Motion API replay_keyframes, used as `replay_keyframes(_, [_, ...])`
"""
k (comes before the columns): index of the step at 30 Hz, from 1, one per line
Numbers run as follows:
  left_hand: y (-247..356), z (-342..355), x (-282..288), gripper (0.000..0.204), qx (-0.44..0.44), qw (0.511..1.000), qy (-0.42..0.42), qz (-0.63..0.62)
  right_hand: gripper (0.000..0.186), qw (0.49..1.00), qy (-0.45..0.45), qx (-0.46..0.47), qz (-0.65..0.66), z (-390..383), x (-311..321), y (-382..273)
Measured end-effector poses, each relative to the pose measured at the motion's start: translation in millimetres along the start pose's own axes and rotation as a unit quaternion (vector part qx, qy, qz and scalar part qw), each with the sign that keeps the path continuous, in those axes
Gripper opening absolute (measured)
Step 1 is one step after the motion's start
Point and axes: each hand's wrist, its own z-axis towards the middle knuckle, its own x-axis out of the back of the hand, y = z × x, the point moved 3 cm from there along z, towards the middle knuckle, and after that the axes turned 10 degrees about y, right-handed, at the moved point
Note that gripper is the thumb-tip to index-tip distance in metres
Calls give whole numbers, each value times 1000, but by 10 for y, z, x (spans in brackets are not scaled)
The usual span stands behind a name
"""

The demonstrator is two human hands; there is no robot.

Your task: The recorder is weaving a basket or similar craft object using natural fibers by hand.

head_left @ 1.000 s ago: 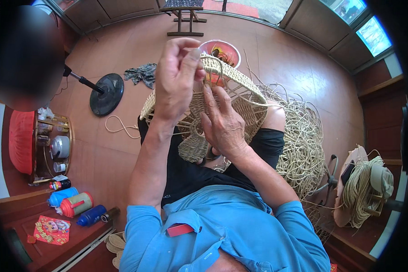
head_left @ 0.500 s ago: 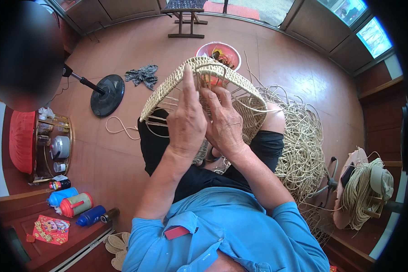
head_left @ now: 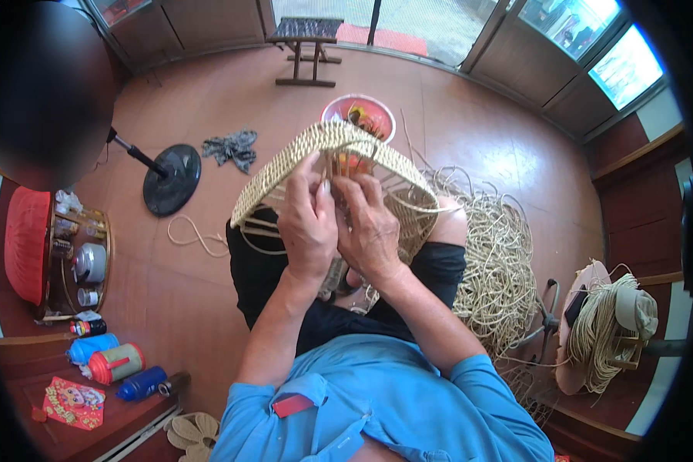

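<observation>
A half-woven basket (head_left: pixel 285 171) of pale twisted cord rests tilted across my knees, its thick far rim arching over bare upright strands. My left hand (head_left: pixel 308 227) is closed at the inside of that rim, thumb and forefinger raised against the brown strips there. Close beside it, my right hand (head_left: pixel 371 231) has its fingers curled onto the same part of the basket. The exact strand between the fingertips is hidden. A loose cord loop trails from the basket's left corner.
A big heap of loose cord (head_left: pixel 494 269) lies right of my leg. Past the basket stands a pink basin (head_left: pixel 391 125) with things inside. At left are a fan base (head_left: pixel 172 181), a dark cloth (head_left: pixel 232 148) and several flasks; a wooden stool (head_left: pixel 308 31) stands far ahead.
My left forefinger, earlier stretched straight up along the rim, has bent down toward the thumb. My right hand stays at the same part of the basket. The whole view has shifted slightly.
</observation>
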Motion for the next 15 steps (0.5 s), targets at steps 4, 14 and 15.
replay_keyframes(4, [-123, 107, -10, 40, 150, 949, -48, -273, 45, 1000, 6, 0, 17, 44, -7, 29])
replay_keyframes(14, [-670, 434, 1092, 25, 265, 896, 38, -354, 39, 996, 71, 48, -16, 4, -5, -39])
replay_keyframes(15, [-742, 488, 1235, 23, 264, 901, 57, -341, 39, 996, 71, 46, -15, 28, -18, -58])
